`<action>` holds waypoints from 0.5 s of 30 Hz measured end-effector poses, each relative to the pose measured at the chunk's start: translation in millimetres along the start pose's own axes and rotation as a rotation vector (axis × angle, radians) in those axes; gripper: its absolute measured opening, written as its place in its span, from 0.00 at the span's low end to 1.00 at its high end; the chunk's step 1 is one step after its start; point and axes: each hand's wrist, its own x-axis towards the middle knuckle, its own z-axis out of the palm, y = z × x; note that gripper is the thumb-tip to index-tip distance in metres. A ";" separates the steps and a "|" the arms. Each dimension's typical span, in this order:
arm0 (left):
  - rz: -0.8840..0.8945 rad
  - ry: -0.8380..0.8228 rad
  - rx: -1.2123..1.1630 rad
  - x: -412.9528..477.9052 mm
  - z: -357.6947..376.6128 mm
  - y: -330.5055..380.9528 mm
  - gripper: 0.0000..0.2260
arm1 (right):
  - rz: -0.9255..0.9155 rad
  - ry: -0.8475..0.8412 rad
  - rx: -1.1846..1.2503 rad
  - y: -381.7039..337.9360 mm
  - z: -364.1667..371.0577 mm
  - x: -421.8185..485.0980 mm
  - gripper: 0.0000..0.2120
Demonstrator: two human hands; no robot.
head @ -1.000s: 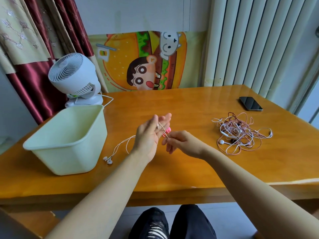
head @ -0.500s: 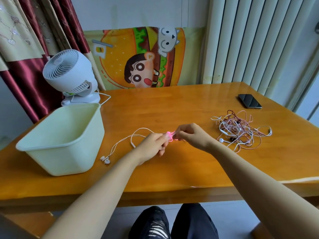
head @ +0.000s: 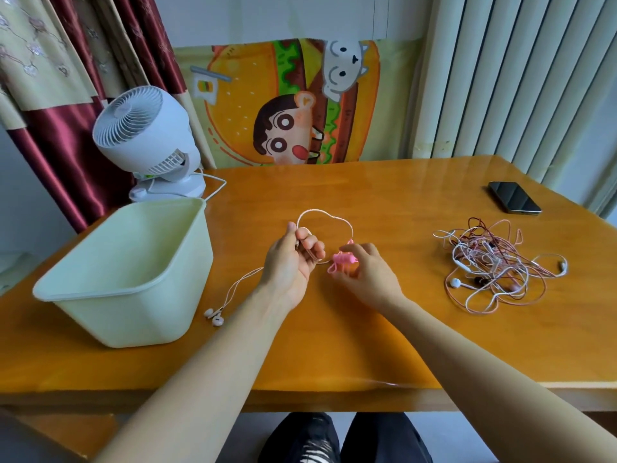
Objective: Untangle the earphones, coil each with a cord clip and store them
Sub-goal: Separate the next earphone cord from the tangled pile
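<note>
Two hands meet above an orange counter (head: 367,345). The left hand (head: 293,262) curls its fingers (head: 312,244) round a pink earphone cord (head: 325,213), apparently near the plug end. The cord loops to the right hand (head: 367,275), whose fingers pinch a pink cord clip (head: 342,259). Its earbuds (head: 213,316) lie beside a green bin (head: 133,315). A tangled heap of earphones (head: 490,262) sits well right, near a phone (head: 514,197).

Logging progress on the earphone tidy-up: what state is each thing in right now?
Pink earphone: loosely looped, not yet coiled, held by left hand.
Cord clip: pinched by right hand.
Earphone pile: tangled, untouched.
Bin: nothing visible inside.
Phone: screen dark.
</note>
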 end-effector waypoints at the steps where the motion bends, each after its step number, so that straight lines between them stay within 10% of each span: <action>1: -0.003 0.014 0.003 1.1 -2.2 -0.4 0.19 | 0.017 -0.018 -0.076 -1.4 4.8 2.9 0.22; 10: -0.016 0.141 0.067 15.7 -9.1 -12.5 0.18 | 0.040 0.188 0.170 6.0 -14.6 7.0 0.03; 15: -0.012 0.068 0.332 18.3 -11.0 -25.0 0.17 | 0.315 -0.097 -0.294 30.7 -47.4 12.9 0.22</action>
